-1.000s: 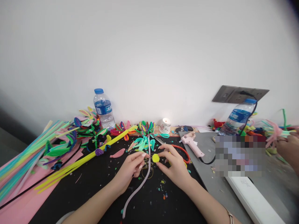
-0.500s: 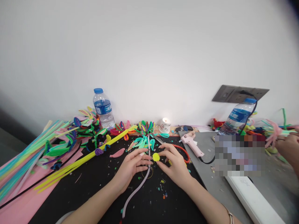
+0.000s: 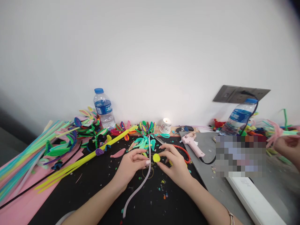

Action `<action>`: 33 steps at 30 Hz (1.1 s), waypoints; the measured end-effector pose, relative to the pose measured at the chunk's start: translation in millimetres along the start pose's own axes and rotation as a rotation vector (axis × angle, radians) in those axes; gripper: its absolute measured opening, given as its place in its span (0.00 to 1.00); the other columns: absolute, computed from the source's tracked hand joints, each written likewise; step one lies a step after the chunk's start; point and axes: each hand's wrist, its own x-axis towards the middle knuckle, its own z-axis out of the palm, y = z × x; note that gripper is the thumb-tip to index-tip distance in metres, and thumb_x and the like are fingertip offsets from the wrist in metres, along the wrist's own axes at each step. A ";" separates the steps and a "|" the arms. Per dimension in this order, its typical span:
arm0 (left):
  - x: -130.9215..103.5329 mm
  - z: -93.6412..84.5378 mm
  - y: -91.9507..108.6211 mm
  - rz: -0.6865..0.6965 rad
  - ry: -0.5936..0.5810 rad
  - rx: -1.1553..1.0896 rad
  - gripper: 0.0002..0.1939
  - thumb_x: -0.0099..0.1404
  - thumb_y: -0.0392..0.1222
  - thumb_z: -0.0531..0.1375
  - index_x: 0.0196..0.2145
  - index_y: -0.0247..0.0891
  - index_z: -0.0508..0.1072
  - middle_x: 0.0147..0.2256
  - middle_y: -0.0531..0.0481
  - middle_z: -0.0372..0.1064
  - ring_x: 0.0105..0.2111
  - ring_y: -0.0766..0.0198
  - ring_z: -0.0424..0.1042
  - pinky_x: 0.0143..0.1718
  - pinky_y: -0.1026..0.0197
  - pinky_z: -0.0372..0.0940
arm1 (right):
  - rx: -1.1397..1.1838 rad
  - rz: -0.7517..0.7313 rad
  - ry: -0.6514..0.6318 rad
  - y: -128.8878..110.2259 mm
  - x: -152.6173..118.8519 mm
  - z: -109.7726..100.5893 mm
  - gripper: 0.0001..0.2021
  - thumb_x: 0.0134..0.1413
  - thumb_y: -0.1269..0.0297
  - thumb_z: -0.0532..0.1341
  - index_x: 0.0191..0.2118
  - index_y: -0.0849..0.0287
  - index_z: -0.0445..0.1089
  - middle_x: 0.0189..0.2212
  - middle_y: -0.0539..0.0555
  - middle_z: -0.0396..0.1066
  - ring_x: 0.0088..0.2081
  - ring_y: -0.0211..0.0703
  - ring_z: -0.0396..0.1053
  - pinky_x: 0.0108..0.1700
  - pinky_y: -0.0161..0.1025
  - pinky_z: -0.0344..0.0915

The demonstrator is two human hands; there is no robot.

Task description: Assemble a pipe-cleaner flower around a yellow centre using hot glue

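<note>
My right hand [image 3: 175,165] holds a small yellow coiled disc [image 3: 156,158] on edge between thumb and fingertips, its round face toward me. To its left, my left hand [image 3: 131,165] is closed, thumb and fingertips together; what they pinch, if anything, I cannot make out. Its thumb tip is beside a pale lilac pipe cleaner [image 3: 138,190] that runs down the black mat [image 3: 100,193] between my hands. Behind my hands lie turquoise pipe-cleaner loops [image 3: 146,143], a multicoloured looped bunch [image 3: 145,127] and a pink petal shape [image 3: 117,153].
Yellow pipe cleaners [image 3: 82,162] and a pile of colourful stems [image 3: 25,159] lie left. A water bottle [image 3: 103,109], a paper cup [image 3: 166,125] and scissors [image 3: 159,139] are at the back. A pink glue gun [image 3: 193,146] lies right. Another person's hand [image 3: 288,147] is far right.
My left fingers have drawn together, and the thumb now shows beside the lilac pipe cleaner. The yellow disc stays in my right hand. The other person's hand has shifted slightly left.
</note>
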 end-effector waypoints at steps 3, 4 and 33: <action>-0.2 0.4 3.1 0.078 0.083 0.103 0.16 0.45 0.40 0.68 0.33 0.35 0.72 0.20 0.55 0.69 0.22 0.66 0.68 0.26 0.64 0.62 | -0.002 0.005 -0.005 0.5 -0.2 0.1 0.05 0.49 0.70 0.61 0.34 0.56 0.67 0.44 0.57 0.64 0.36 0.42 0.67 0.35 0.39 0.70; -0.2 0.4 4.1 0.109 0.121 0.140 0.14 0.46 0.42 0.68 0.31 0.35 0.73 0.18 0.57 0.66 0.20 0.67 0.65 0.25 0.65 0.60 | -0.001 0.006 -0.011 0.7 -0.3 0.2 0.05 0.49 0.70 0.61 0.34 0.56 0.67 0.44 0.57 0.64 0.36 0.42 0.67 0.36 0.39 0.69; -5.3 4.8 -12.0 0.172 -0.233 0.338 0.10 0.58 0.39 0.59 0.39 0.37 0.67 0.30 0.53 0.66 0.27 0.65 0.69 0.29 0.62 0.64 | 0.002 -0.141 -0.195 -2.3 -3.0 3.6 0.05 0.54 0.68 0.59 0.38 0.57 0.67 0.46 0.58 0.64 0.45 0.44 0.66 0.46 0.40 0.66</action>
